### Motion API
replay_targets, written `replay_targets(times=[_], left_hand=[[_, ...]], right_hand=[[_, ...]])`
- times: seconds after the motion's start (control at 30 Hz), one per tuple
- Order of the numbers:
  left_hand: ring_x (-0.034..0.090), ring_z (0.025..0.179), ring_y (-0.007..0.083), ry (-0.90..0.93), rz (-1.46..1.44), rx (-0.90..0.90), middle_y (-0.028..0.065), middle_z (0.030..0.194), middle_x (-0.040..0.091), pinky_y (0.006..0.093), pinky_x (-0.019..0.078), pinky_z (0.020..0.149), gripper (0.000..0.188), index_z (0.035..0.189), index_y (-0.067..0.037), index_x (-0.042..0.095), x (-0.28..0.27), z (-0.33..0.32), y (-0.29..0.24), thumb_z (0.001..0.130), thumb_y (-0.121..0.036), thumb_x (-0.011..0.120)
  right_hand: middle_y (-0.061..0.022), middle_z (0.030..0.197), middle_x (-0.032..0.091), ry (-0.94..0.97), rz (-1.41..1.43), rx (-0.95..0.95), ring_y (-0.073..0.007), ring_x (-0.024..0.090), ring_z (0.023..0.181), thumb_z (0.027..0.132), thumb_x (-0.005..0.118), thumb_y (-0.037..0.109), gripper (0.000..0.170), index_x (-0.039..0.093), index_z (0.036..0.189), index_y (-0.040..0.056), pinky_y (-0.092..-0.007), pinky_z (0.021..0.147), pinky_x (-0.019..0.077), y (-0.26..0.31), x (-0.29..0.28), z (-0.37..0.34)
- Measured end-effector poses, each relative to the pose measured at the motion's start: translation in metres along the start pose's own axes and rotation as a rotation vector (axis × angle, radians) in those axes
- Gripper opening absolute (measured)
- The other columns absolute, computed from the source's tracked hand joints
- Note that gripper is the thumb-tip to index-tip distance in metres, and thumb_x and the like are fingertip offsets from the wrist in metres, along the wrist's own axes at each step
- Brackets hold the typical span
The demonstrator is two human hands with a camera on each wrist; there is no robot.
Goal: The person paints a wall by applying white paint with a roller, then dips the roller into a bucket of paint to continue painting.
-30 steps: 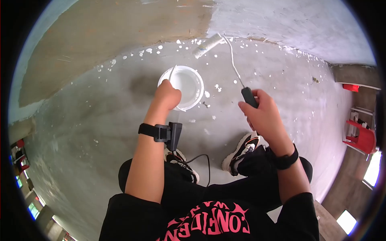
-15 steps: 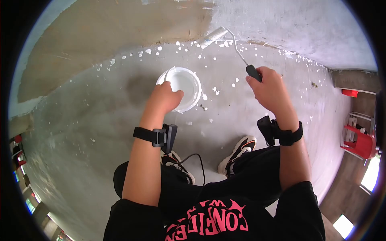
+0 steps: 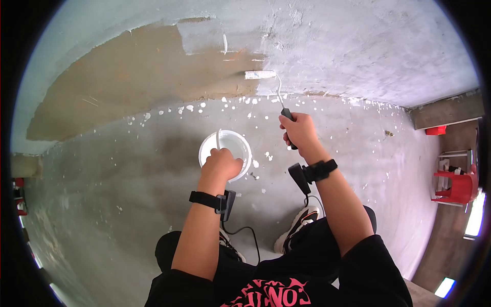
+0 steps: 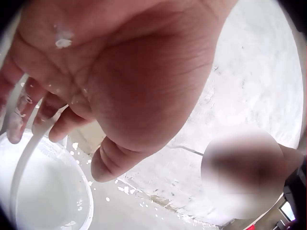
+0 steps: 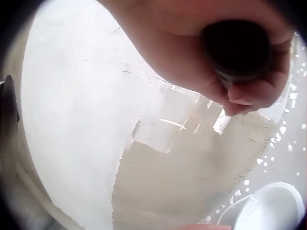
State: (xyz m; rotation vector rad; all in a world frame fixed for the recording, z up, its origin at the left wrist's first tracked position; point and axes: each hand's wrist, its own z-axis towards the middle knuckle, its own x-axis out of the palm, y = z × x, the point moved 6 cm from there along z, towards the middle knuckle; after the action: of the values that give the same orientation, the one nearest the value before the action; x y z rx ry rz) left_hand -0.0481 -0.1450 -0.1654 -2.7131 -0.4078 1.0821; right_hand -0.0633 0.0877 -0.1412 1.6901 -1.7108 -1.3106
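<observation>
Now your right hand has its fingers closed round the roller, which is up at the brown patch of the wall; contact is hard to tell. Your left hand has its fingers loosely hooked about the handle of the bucket, whether resting on the spotted floor or lifted, unclear.

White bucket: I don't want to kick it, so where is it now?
In the head view, the white bucket is slightly left of centre, partly covered by the left hand, below and left of the paint roller.
</observation>
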Motion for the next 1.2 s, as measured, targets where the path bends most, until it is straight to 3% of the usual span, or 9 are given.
replay_targets(times=[0.23, 0.83, 1.17, 1.2], left_hand=[[0.058, 0.116, 0.0389, 0.028, 0.004, 0.023, 0.0263, 0.131, 0.053, 0.0445, 0.0507, 0.095, 0.052, 0.119, 0.003, 0.064, 0.001, 0.011, -0.002, 0.084, -0.035, 0.058], [0.059, 0.111, 0.0426, 0.009, -0.026, 0.134, 0.0292, 0.127, 0.056, 0.0476, 0.0508, 0.091, 0.053, 0.113, 0.003, 0.067, 0.011, 0.028, -0.007, 0.080, -0.037, 0.055], [0.060, 0.107, 0.0438, -0.081, -0.073, 0.141, 0.0310, 0.119, 0.058, 0.0495, 0.0512, 0.089, 0.050, 0.107, 0.005, 0.068, 0.010, 0.025, -0.002, 0.081, -0.036, 0.055], [0.060, 0.107, 0.0438, -0.084, -0.074, 0.145, 0.0310, 0.119, 0.058, 0.0495, 0.0512, 0.089, 0.050, 0.107, 0.005, 0.068, 0.008, 0.025, -0.003, 0.081, -0.036, 0.055]], right_hand=[[-0.0017, 0.055, 0.049, -0.094, -0.037, -0.051, -0.0107, 0.048, 0.041, 0.088, 0.064, 0.015, 0.027, 0.055, 0.069, -0.0022, -0.0282, 0.037, 0.0369, 0.012, 0.012, -0.004], [-0.0023, 0.070, 0.054, -0.142, 0.184, -0.193, -0.0066, 0.047, 0.042, 0.092, 0.064, 0.014, 0.020, 0.065, 0.090, -0.0054, -0.0238, 0.036, 0.0347, 0.086, -0.008, -0.074], [-0.0021, 0.071, 0.054, -0.159, 0.256, -0.230, -0.0061, 0.048, 0.044, 0.093, 0.064, 0.015, 0.020, 0.067, 0.094, -0.0050, -0.0234, 0.037, 0.0351, 0.097, -0.006, -0.088], [-0.0009, 0.065, 0.052, -0.170, 0.254, -0.244, -0.0061, 0.047, 0.042, 0.092, 0.064, 0.015, 0.021, 0.064, 0.087, -0.0050, -0.0243, 0.036, 0.0341, 0.097, -0.006, -0.087]])
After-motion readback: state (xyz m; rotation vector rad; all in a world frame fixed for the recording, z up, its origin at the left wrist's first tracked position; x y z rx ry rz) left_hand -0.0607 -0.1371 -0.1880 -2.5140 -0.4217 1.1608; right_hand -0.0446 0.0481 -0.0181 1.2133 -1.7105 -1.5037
